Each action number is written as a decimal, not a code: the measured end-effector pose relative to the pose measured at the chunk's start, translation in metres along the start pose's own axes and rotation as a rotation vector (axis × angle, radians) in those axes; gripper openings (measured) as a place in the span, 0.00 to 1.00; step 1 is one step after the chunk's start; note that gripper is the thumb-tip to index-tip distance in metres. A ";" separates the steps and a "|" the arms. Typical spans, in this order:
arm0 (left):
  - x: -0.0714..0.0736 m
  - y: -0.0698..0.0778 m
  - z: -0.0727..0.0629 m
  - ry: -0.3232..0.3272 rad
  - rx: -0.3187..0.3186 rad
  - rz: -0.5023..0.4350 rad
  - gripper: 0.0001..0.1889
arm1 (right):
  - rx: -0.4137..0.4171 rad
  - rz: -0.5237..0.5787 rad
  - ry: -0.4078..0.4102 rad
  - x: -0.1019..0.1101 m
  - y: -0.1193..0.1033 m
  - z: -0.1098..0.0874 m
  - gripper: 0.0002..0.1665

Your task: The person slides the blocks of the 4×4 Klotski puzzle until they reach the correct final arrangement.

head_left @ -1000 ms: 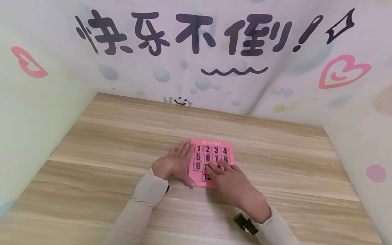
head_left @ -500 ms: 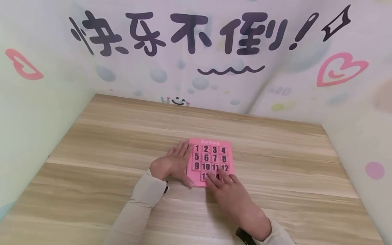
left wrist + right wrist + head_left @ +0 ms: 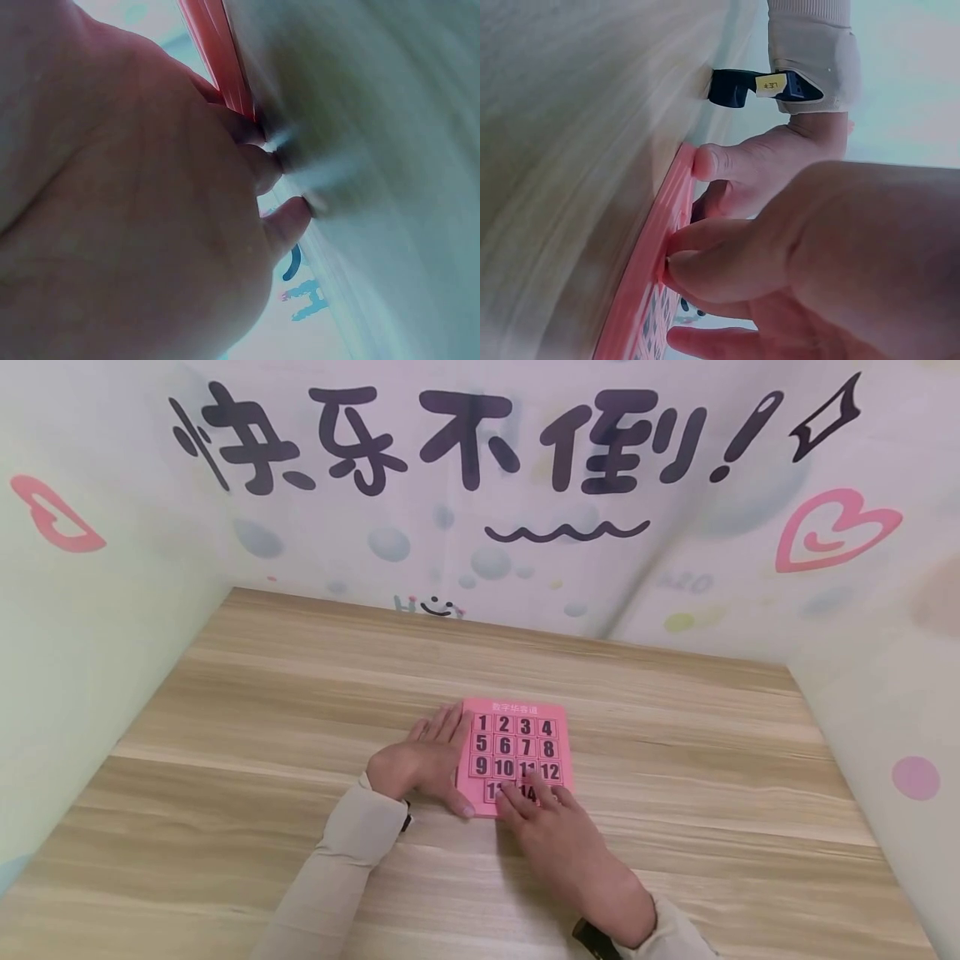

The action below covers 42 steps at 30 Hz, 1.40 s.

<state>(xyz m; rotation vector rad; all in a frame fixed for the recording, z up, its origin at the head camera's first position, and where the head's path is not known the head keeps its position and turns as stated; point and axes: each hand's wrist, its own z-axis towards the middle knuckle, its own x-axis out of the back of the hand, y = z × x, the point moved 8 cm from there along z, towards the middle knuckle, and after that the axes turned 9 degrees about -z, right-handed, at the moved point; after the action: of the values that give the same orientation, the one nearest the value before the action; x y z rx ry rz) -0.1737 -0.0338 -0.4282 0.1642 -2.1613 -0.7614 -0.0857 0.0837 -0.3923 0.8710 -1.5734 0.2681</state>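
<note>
A pink number sliding puzzle (image 3: 557, 712) lies flat on the table, its tiles 1 to 12 in order across the upper three rows. In the bottom row, tile 13 (image 3: 492, 791) stands a little right of the left corner, with a gap beside it. Tile 14 (image 3: 528, 793) is partly covered by fingers. My left hand (image 3: 416, 768) rests along the board's left edge, fingers extended and thumb at the near corner. Fingertips of my right hand (image 3: 558, 839) press on the bottom-row tiles. The right wrist view shows its thumb (image 3: 720, 274) low at the board's near edge.
The wood-grain table (image 3: 300, 693) extends around the board. A printed cloth backdrop (image 3: 337, 552) with large dark characters stands behind it, and pale walls rise on both sides. A black wrist device (image 3: 769, 86) sits at the left sleeve.
My right hand has moved from the third row down to the bottom row. Tile 13 has slid slightly left into the gap. My left hand stays at the board's edge.
</note>
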 end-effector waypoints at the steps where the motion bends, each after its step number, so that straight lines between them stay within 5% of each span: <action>1: 0.000 0.000 0.000 0.000 0.001 0.000 0.74 | 0.004 0.001 0.007 0.000 -0.001 0.000 0.28; 25: 0.000 0.001 0.000 -0.004 0.006 0.017 0.73 | 0.012 -0.001 0.105 0.001 -0.009 0.007 0.27; 42: 0.000 0.001 0.000 -0.004 0.004 0.006 0.73 | 0.021 0.032 0.062 -0.001 -0.012 0.009 0.28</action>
<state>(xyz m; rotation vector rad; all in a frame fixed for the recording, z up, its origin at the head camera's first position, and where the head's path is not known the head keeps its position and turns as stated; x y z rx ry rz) -0.1737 -0.0334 -0.4277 0.1585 -2.1660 -0.7548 -0.0845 0.0698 -0.3986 0.8467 -1.5306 0.3316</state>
